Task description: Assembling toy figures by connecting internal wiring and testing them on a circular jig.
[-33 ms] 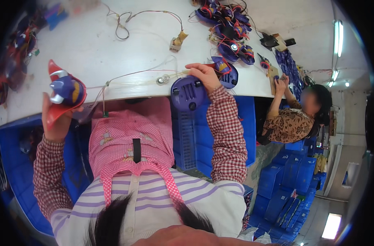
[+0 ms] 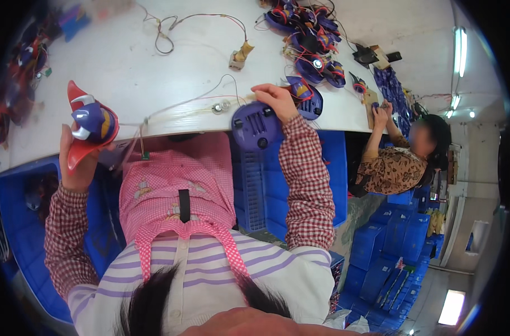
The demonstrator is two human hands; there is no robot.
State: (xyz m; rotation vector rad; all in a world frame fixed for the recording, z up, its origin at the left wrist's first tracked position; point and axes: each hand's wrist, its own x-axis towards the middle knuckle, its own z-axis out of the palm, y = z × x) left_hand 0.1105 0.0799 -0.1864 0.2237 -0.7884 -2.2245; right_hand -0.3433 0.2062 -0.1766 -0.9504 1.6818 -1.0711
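My left hand (image 2: 78, 159) grips a red and purple toy piece (image 2: 94, 124) with silver horn shapes, held upright near the table's front edge. My right hand (image 2: 274, 102) is closed on the rim of a round purple plastic base (image 2: 256, 126) with slots and dark feet. Thin wires run between the two parts. Along them are a small round metallic part (image 2: 220, 106) over the table and a little green circuit board (image 2: 146, 156) hanging in front of my apron. Another purple base with a toy piece (image 2: 302, 89) lies just beyond my right hand.
The white table (image 2: 120, 50) carries piled wired toy parts (image 2: 316, 42) at the far right and more at the left. A cable with a tan-wrapped connector (image 2: 241, 55) lies at the back. Blue bins (image 2: 34, 224) stand below the edge. A co-worker (image 2: 398, 162) works at the right.
A thin wire beyond the small metallic part now arches up in a clearer loop. Both hands keep their holds and have hardly moved.
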